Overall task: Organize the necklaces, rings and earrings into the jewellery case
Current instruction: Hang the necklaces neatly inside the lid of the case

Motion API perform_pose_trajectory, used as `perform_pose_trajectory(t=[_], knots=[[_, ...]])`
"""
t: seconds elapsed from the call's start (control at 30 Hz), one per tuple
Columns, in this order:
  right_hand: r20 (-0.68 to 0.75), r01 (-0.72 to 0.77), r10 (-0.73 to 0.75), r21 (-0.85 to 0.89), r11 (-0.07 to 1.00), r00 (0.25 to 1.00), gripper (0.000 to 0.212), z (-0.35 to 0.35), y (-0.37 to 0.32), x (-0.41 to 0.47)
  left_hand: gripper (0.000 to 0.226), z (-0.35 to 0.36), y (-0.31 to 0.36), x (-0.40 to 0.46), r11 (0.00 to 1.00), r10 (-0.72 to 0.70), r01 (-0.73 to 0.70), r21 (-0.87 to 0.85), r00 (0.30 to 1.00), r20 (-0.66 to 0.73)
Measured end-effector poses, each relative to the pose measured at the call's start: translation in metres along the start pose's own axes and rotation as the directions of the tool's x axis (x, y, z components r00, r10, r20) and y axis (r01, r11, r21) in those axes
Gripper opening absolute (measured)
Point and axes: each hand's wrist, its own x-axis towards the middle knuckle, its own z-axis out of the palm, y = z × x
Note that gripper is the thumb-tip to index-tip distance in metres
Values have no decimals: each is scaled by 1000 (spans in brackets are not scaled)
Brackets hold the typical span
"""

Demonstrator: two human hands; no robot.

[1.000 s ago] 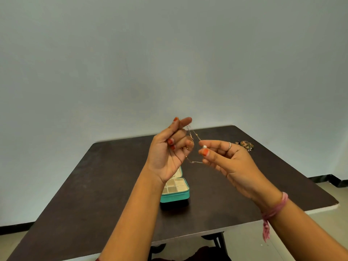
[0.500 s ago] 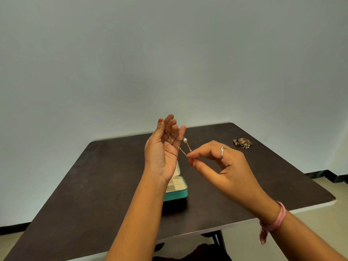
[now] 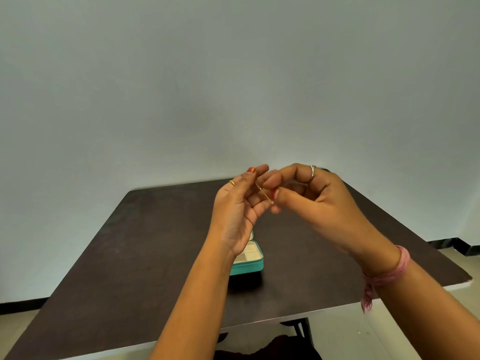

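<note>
One necklace [image 3: 262,193] sits pinched between your left hand [image 3: 237,214] and right hand [image 3: 317,203], not yet in the open jewellery case [image 3: 248,265] on the surface [image 3: 155,255].

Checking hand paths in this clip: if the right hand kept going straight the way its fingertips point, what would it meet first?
Probably the left hand: the right hand points leftward, pinching the thin gold chain necklace right at the left hand's fingers. Depth between them is unclear.

Soft, even, dimmish light; a faint shadow under the jewellery case [image 3: 249,266]; fingers [image 3: 262,170] slightly blurred; wide-angle bending at edges.
</note>
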Motion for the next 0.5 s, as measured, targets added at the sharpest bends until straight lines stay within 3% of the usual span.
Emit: perform_pose_trajectory(t=[0.3, 0.5], knots=[[75, -166, 165, 2, 986, 983, 30, -17, 0, 10, 16, -6, -1, 4, 998, -48, 42, 54, 992, 114], [119, -244, 244, -11, 970, 962, 43, -24, 4, 11, 26, -14, -4, 5, 983, -86, 48, 180, 974, 212]])
